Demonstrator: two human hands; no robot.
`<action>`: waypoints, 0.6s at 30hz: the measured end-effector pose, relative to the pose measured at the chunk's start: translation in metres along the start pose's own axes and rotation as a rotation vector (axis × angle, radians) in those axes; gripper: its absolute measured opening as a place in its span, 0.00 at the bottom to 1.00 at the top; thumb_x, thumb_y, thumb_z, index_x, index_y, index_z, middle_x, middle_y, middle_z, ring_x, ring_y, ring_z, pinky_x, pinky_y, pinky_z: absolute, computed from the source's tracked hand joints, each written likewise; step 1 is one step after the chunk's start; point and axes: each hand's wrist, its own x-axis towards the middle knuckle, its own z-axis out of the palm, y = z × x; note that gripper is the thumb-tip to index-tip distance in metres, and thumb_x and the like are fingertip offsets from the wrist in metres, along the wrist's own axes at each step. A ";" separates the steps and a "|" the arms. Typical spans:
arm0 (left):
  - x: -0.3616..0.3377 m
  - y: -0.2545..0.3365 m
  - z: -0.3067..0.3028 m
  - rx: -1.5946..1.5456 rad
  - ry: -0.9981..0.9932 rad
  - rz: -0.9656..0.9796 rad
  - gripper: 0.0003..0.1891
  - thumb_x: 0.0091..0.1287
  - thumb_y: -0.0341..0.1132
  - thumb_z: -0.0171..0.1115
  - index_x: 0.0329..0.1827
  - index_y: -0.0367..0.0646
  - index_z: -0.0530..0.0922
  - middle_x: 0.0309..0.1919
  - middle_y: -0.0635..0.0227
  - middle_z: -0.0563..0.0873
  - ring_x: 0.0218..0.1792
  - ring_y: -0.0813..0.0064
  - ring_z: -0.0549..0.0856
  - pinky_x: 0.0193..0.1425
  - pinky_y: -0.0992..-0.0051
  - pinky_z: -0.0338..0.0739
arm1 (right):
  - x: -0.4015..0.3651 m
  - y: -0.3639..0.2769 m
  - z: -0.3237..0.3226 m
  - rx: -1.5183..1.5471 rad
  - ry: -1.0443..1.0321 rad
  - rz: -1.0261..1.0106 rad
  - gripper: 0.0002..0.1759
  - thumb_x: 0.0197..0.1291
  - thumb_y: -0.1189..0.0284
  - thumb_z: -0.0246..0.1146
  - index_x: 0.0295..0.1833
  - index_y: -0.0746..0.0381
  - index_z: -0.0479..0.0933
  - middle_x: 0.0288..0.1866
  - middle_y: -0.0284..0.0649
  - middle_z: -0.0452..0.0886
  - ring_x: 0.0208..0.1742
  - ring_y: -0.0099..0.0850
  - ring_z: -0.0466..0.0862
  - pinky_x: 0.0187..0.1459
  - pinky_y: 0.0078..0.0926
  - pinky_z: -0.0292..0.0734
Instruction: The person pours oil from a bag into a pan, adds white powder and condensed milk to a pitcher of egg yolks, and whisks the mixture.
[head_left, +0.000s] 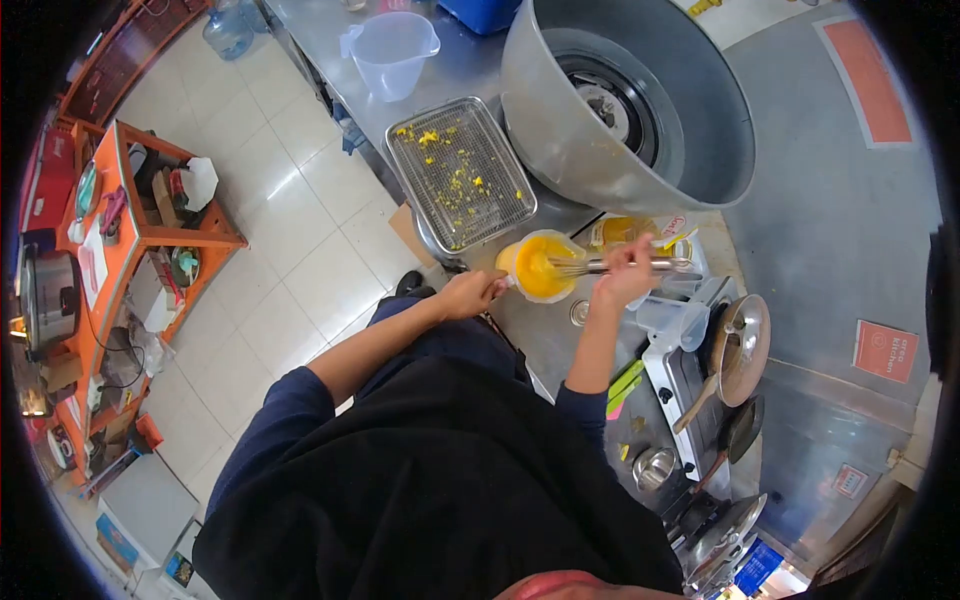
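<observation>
My left hand (470, 296) is closed around the handle of a translucent plastic measuring jug (576, 285) near the counter's edge. Inside it is a thick, bright yellow mixture (541, 260). My right hand (625, 278) grips the metal handle of a whisk (595, 266), held almost sideways with its wires down in the mixture. Just beyond the jug lies a metal wire rack (462, 165) on a tray, with yellow crumbs scattered over it. Close to my right hand is a container of yellow contents (612, 232), partly hidden behind the whisk and my fingers.
A large round metal drum (540, 120) stands at the back, beside an empty plastic jug (390, 55). To the right are a gas stove (675, 400), a pan with a lid (748, 380), green-handled utensils (626, 384) and a small metal bowl (655, 467). An orange shelf (150, 235) stands left.
</observation>
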 end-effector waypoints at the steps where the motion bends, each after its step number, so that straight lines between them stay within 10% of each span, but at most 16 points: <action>1: -0.001 -0.003 0.004 -0.001 -0.008 -0.005 0.08 0.66 0.35 0.46 0.37 0.41 0.72 0.25 0.48 0.78 0.33 0.46 0.79 0.37 0.56 0.70 | -0.007 0.001 0.008 0.015 0.125 -0.123 0.15 0.59 0.69 0.62 0.25 0.55 0.65 0.15 0.26 0.62 0.16 0.16 0.62 0.17 0.16 0.54; 4: 0.013 -0.019 0.010 0.009 -0.020 -0.001 0.10 0.68 0.39 0.45 0.40 0.45 0.73 0.27 0.48 0.78 0.34 0.45 0.79 0.36 0.54 0.70 | -0.011 0.024 0.023 0.028 0.348 -0.191 0.19 0.60 0.66 0.61 0.20 0.53 0.62 0.15 0.25 0.61 0.15 0.16 0.58 0.17 0.16 0.51; 6: 0.013 -0.027 0.014 -0.042 0.020 0.053 0.10 0.68 0.39 0.45 0.40 0.45 0.73 0.27 0.48 0.79 0.34 0.45 0.79 0.36 0.55 0.70 | -0.012 0.006 0.019 -0.143 -0.012 -0.068 0.17 0.60 0.66 0.61 0.22 0.53 0.62 0.15 0.25 0.61 0.16 0.16 0.58 0.18 0.16 0.50; 8: 0.007 -0.021 0.016 -0.035 0.024 0.019 0.09 0.68 0.37 0.45 0.39 0.42 0.72 0.26 0.48 0.78 0.33 0.47 0.79 0.36 0.56 0.69 | -0.011 -0.007 0.016 -0.081 0.044 -0.070 0.17 0.60 0.65 0.61 0.23 0.53 0.63 0.16 0.26 0.60 0.16 0.16 0.59 0.18 0.16 0.51; 11: 0.010 -0.019 0.012 -0.020 0.035 -0.017 0.08 0.67 0.33 0.46 0.38 0.39 0.72 0.25 0.49 0.78 0.32 0.49 0.80 0.35 0.58 0.69 | -0.009 0.029 0.018 0.051 0.471 -0.221 0.17 0.58 0.66 0.63 0.24 0.54 0.63 0.16 0.25 0.59 0.16 0.16 0.60 0.18 0.16 0.51; 15: 0.009 -0.016 0.008 -0.001 0.065 0.022 0.10 0.67 0.38 0.46 0.41 0.44 0.73 0.26 0.48 0.79 0.33 0.46 0.79 0.36 0.55 0.70 | -0.005 0.005 0.001 0.007 0.086 -0.096 0.13 0.57 0.70 0.65 0.28 0.56 0.65 0.19 0.28 0.64 0.17 0.16 0.62 0.18 0.15 0.56; 18: 0.010 -0.021 0.011 -0.012 0.075 -0.011 0.10 0.67 0.38 0.46 0.40 0.44 0.73 0.26 0.48 0.79 0.33 0.46 0.79 0.36 0.55 0.70 | -0.020 0.008 0.019 0.153 0.315 -0.268 0.13 0.58 0.69 0.64 0.27 0.56 0.65 0.18 0.28 0.64 0.16 0.16 0.62 0.17 0.15 0.55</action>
